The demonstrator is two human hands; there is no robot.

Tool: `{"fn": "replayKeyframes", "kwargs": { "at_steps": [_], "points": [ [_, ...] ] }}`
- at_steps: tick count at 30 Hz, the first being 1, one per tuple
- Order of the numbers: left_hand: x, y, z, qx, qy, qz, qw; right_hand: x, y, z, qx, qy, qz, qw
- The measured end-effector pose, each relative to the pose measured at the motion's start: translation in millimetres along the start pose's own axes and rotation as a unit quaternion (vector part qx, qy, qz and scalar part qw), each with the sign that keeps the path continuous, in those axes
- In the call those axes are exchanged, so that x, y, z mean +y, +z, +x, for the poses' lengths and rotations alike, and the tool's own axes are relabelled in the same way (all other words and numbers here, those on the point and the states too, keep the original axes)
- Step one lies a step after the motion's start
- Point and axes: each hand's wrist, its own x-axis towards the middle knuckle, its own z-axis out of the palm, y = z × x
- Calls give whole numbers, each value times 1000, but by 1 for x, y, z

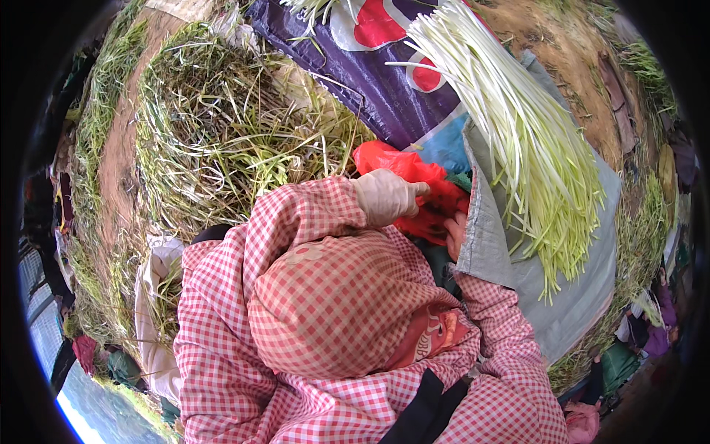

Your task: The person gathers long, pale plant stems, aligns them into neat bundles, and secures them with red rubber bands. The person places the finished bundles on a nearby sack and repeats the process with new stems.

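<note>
A crumpled red plastic bag (383, 158) lies in front of my body. My left hand (388, 195), in a pale glove, is closed on the bag, its index finger stretched out along the plastic. My right hand (456, 235) looks bare and sits at the right side of the bag. Its fingers are bent against the red plastic, partly behind the folded edge of a grey sheet (485, 238), so its grip is hard to make out. On that sheet rests a large bundle of long pale stalks (510, 127), white at one end and yellow-green at the other, resembling garlic chives.
A heap of loose leaf trimmings (222, 127) lies at the left. Beyond the bag spreads a purple printed plastic sheet (383, 77), with more pale stalks at its far edge. Red-checked cloth (333, 311) bulges near the camera. Other people's clothing (660, 311) shows at the right rim.
</note>
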Motion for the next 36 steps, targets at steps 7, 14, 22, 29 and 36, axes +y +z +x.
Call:
{"fn": "replayKeyframes", "kwargs": {
  "at_steps": [7,14,22,29,36],
  "points": [
    [-2,5,6,61,30,7,998,7,44,-26,-144,74,70,984],
    [-1,11,1,19,15,-9,1000,26,35,2,-94,39,12,995],
    [-3,13,1,34,23,-15,999,11,15,28,-350,225,6,909],
    [-3,14,2,36,15,-33,999,16,20,13,-106,116,186,970],
    [-3,14,1,47,27,-28,998,12,17,14,-209,151,66,964]
  ]
}}
